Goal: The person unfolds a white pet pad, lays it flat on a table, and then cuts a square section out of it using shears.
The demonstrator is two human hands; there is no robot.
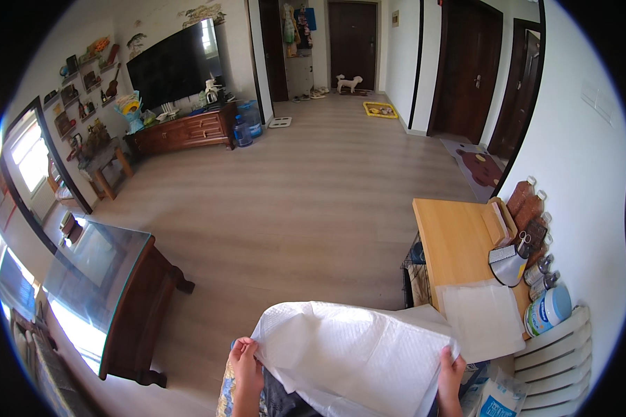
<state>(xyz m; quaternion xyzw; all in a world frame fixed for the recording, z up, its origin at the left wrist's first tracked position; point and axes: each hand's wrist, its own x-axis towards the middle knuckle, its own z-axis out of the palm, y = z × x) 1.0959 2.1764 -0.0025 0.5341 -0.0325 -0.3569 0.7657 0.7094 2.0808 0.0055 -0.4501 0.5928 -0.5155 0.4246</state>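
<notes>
A white quilted absorbent pad [344, 354], like a pet pad, is spread between both hands at the bottom of the view. My left hand [246, 365] pinches its left edge between thumb and fingers. At the opposite edge, my right hand [450, 372] grips the pad the same way. The pad sags in folds and hides most of my lap. Just beyond my right hand, white sheets [480, 318] lie flat over the near end of a light wooden table [448, 229]. Below them is a clear plastic package [493, 399] with blue print.
Scissors [524, 238] stand in a holder [508, 263] near filled bottles [527, 206] and a blue-lidded tub [548, 310]. A white radiator [558, 359] is at right. Left is a glass-topped dark wooden table [135, 302]. A white dog [349, 83] stands by the far door [352, 36].
</notes>
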